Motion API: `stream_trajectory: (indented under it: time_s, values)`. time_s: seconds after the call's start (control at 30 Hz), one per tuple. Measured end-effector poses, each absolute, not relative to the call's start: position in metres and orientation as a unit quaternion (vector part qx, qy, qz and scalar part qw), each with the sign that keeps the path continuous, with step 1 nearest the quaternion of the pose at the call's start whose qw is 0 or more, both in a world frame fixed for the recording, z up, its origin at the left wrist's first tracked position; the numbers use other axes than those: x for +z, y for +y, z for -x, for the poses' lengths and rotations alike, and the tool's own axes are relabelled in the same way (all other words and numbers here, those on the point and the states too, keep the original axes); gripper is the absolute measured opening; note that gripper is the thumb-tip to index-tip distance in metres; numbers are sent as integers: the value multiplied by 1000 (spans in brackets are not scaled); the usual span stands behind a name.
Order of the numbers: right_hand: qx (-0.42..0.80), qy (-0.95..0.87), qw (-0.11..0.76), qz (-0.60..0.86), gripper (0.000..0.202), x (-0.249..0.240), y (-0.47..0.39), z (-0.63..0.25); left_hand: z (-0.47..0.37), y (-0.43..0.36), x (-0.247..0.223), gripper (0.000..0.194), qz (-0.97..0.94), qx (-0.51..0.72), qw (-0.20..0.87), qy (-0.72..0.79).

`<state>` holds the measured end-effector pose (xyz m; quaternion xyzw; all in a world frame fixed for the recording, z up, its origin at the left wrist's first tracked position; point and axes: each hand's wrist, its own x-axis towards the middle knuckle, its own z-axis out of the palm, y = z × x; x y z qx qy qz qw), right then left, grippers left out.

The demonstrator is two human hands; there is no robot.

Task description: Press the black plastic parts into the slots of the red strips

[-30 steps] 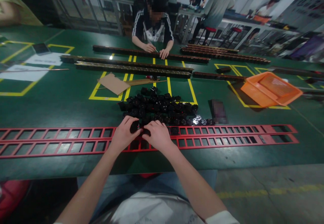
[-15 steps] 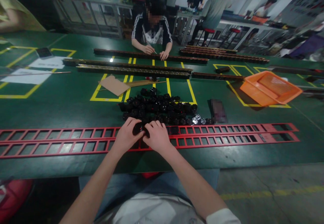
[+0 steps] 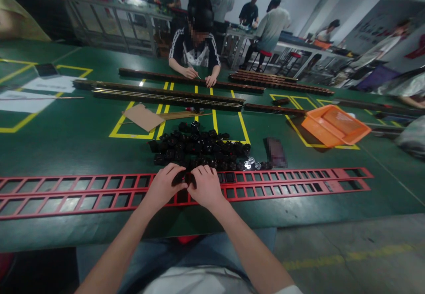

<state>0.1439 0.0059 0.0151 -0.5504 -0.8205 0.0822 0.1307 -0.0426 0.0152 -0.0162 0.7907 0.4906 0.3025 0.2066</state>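
Observation:
Two long red ladder-like frames (image 3: 96,200) lie side by side along the near part of the green table. Over their middle, my left hand (image 3: 164,185) is closed with thumb and fingers around a small black block (image 3: 179,177). My right hand (image 3: 206,188) is beside it, its fingers curled down and close together near the thumb; whatever they grip is hidden. Just right of that hand, a black piece (image 3: 229,177) sits in an opening of the far frame. Directly beyond my hands is a heap of small black blocks (image 3: 202,145), with a few clear pieces (image 3: 249,163) at its right.
A dark, blurred flat object (image 3: 276,152) lies right of the heap, and an orange basket (image 3: 335,125) stands farther right. Brown cardboard (image 3: 143,117) and long dark rails (image 3: 166,98) lie beyond. Across the table a person (image 3: 195,46) handles another rail with a thin tool.
The camera view has shifted, so the table's things appear slightly lower and more to the left. Both hands stay together over the red frames, with only small finger movement.

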Motion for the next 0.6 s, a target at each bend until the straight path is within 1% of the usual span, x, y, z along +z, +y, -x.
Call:
stream_trajectory:
  time_s: [0.13, 0.27, 0.37, 0.43, 0.6]
  values:
    - [92, -815, 150, 552, 28, 12, 4, -145, 45, 16, -23, 41, -796, 309, 202, 480]
    - [113, -828, 194, 514, 41, 12, -2, -148, 44, 17, -28, 43, -802, 324, 197, 462]
    - [130, -842, 211, 479, 50, 13, -5, -149, 44, 16, -29, 45, -801, 332, 206, 453]
    - [138, -843, 221, 471, 50, 14, -6, -149, 45, 14, -28, 48, -804, 328, 219, 446]
    - [148, -832, 239, 479, 39, 12, -5, -149, 46, 11, -23, 56, -812, 309, 226, 440]
